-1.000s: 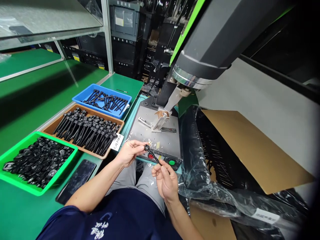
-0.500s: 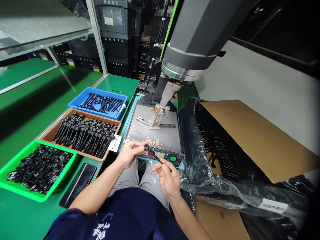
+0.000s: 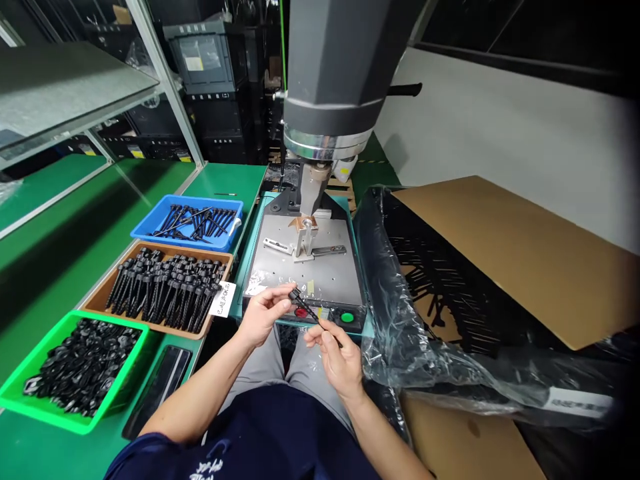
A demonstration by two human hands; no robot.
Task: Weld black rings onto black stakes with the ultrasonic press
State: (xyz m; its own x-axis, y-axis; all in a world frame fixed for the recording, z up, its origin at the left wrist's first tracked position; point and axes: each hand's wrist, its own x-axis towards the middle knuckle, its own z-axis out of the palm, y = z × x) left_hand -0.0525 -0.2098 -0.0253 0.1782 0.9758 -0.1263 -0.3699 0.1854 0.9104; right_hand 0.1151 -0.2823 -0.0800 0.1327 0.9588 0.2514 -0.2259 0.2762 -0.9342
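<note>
Both my hands hold one slim black ribbed part (image 3: pixel 310 311), slanted in front of the machine base. Its thicker head is pinched between the thumb and fingers of my left hand (image 3: pixel 267 313). My right hand (image 3: pixel 337 353) grips the thin lower end. Just beyond them is the grey metal plate (image 3: pixel 285 273) with an upright metal fixture (image 3: pixel 304 241) on it, under the machine's head (image 3: pixel 330 100). A red button (image 3: pixel 301 312) and a green button (image 3: pixel 347 317) are on the front panel beside the part.
Left are a blue tray (image 3: pixel 145 230) and a brown tray (image 3: pixel 93 305) of black parts, a green bin (image 3: pixel 15 393) and a phone (image 3: pixel 157 390). Right, a plastic-lined box (image 3: pixel 385 293) holds black parts beside cardboard (image 3: pixel 525 253).
The camera view has turned, so the machine head and trays appear shifted left. Both hands keep their hold on the black part, and more of its thin shaft shows.
</note>
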